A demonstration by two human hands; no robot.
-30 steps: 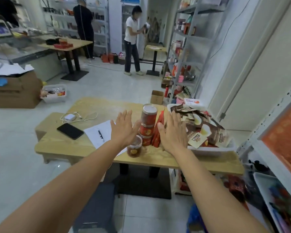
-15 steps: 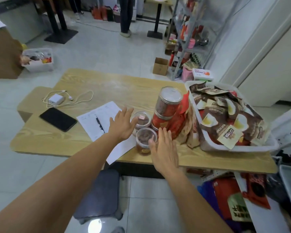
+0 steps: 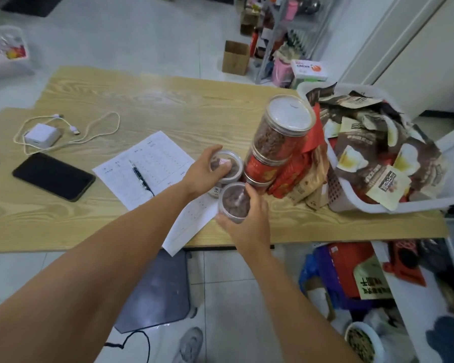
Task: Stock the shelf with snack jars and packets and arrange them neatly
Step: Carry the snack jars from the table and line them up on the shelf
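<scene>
Two short clear snack jars stand near the front edge of the wooden table (image 3: 147,100). My left hand (image 3: 203,170) wraps around the far jar (image 3: 230,166). My right hand (image 3: 247,221) grips the near jar (image 3: 233,203) from its right and front side. Just right of them rises a stack of taller red-labelled jars (image 3: 275,142), leaning slightly. Red and brown snack packets (image 3: 304,176) lean against the stack. A white basket (image 3: 351,203) heaped with brown packets sits at the table's right end.
A sheet of paper (image 3: 155,158) with a pen, a black phone (image 3: 53,176) and a white charger (image 3: 41,136) with cable lie on the left of the table. A grey stool (image 3: 157,289) stands under the front edge. More packets and a shelf edge (image 3: 417,297) fill the lower right.
Both hands dropped from open above the jars and closed, the left on the far short jar and the right on the near one. The camera tilted down and closer.
</scene>
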